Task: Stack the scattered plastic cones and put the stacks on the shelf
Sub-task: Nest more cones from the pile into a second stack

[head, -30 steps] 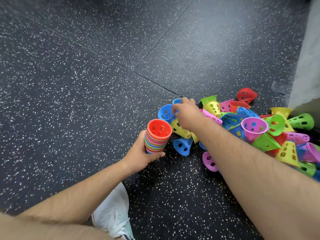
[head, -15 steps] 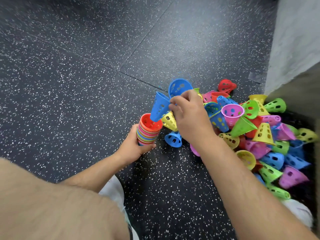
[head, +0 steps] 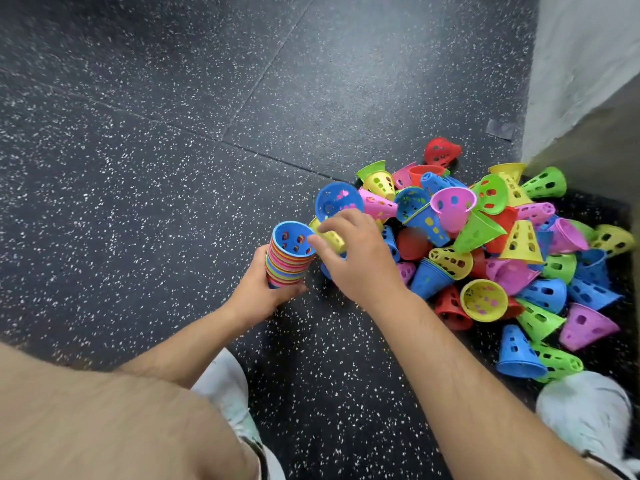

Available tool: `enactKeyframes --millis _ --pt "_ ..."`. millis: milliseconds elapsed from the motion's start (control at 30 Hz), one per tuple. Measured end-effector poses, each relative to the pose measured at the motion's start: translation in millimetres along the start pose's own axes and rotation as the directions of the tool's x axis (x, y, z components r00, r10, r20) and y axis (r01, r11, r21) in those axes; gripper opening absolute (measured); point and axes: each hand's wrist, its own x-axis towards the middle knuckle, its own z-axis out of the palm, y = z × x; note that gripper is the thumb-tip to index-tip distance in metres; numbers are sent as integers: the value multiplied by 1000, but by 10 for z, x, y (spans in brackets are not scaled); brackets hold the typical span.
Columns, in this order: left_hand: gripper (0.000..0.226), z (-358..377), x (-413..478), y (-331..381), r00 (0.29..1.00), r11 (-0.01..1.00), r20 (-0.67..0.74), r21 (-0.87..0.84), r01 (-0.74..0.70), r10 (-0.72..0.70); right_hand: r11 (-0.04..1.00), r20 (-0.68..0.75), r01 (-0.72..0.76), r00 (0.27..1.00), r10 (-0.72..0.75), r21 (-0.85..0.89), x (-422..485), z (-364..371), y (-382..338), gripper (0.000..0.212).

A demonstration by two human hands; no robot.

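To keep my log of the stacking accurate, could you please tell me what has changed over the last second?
The right grip lifted a blue cone from the pile, set it on top of the stack and let go. It now reaches over a yellow cone; whether it holds it I cannot tell. The left grip held the stack throughout.

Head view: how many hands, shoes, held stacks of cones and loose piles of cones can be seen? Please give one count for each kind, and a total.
Hands: 2 (left hand, right hand)
Shoes: 2 (left shoe, right shoe)
Held stacks: 1 (stack of cones, in the left hand)
Loose piles: 1 (pile of loose cones, on the floor)
Total: 6
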Motion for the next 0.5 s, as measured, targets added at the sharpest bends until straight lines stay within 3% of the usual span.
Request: enactKeyframes --millis 67,133,333,500 --pt "76 -5 6 -5 1000 1000 0 11 -2 2 999 -62 -19 998 21 34 11 -41 58 14" --pt "75 -14 14 -17 1000 1000 11 25 1 -1 999 -122 -15 992 19 34 22 -58 109 19" --pt "75 -10 16 -12 999 999 31 43 -13 12 991 -262 134 957 -125 17 56 -48 58 13" --pt "76 -8 10 1 1000 999 18 31 -11 10 994 -339 103 937 -89 23 19 42 -29 5"
